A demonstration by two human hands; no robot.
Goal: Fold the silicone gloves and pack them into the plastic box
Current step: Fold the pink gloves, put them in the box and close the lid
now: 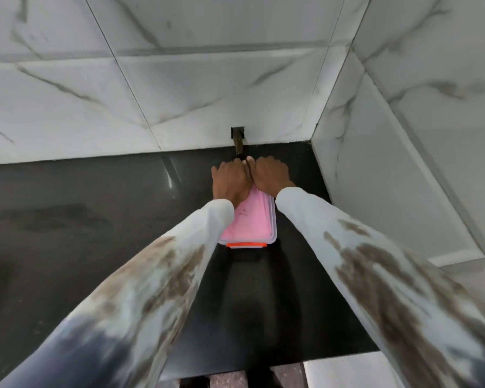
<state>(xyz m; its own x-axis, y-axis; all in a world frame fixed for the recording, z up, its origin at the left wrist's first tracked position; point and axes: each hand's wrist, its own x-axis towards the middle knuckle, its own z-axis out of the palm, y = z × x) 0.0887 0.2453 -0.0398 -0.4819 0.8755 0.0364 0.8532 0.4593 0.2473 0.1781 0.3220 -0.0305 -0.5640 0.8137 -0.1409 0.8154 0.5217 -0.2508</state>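
Note:
A clear plastic box (272, 231) with an orange latch (246, 244) on its near end stands on the black counter. Pink silicone gloves (249, 219) show through it, lying flat inside. My left hand (230, 180) and my right hand (270, 173) rest side by side on the box's far end, fingers curled down over that edge, thumbs touching. The far end of the box is hidden under the hands. Whether a lid is on the box I cannot tell for sure.
The black counter (95, 219) runs left and toward me. White marble-tile walls (179, 93) close it off behind and on the right (403, 163). A small dark opening (238, 134) sits in the back wall just beyond my hands.

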